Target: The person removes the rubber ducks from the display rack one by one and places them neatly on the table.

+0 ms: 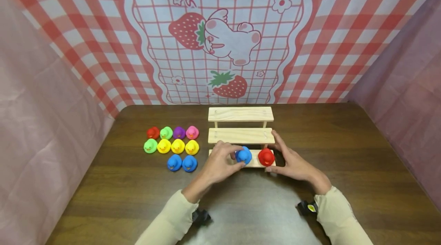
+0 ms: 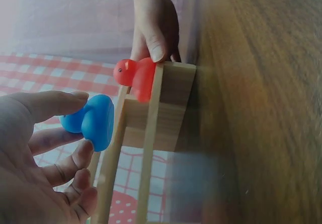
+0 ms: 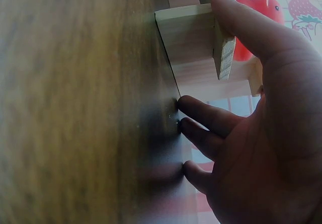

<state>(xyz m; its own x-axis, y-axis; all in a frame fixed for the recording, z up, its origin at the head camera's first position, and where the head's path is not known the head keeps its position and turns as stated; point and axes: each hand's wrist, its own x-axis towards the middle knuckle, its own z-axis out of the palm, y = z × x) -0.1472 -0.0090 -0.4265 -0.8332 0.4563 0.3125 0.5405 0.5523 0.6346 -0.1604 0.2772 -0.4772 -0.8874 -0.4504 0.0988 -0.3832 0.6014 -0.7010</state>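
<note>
My left hand [image 1: 219,162] pinches a blue rubber duck [image 1: 243,155] between thumb and fingers. In the left wrist view that blue duck [image 2: 98,122] is held apart from the wooden rack's lowest shelf. A red rubber duck [image 1: 266,157] sits at the right end of this bottom shelf [image 1: 255,162]. My right hand [image 1: 293,164] is at the rack's right end, its thumb touching the shelf's front edge beside the red duck. In the right wrist view, several fingertips [image 3: 193,105] of this hand rest on the table, fingers loosely extended.
The three-tier rack's middle shelf [image 1: 237,136] and top shelf [image 1: 240,114] rise behind. Left of it, rubber ducks stand in rows: green [image 1: 150,146], yellow [image 1: 177,146], pink [image 1: 192,133], purple [image 1: 179,133], red [image 1: 153,133] and blue [image 1: 174,163]. A strawberry-print cloth [image 1: 224,38] hangs behind the table.
</note>
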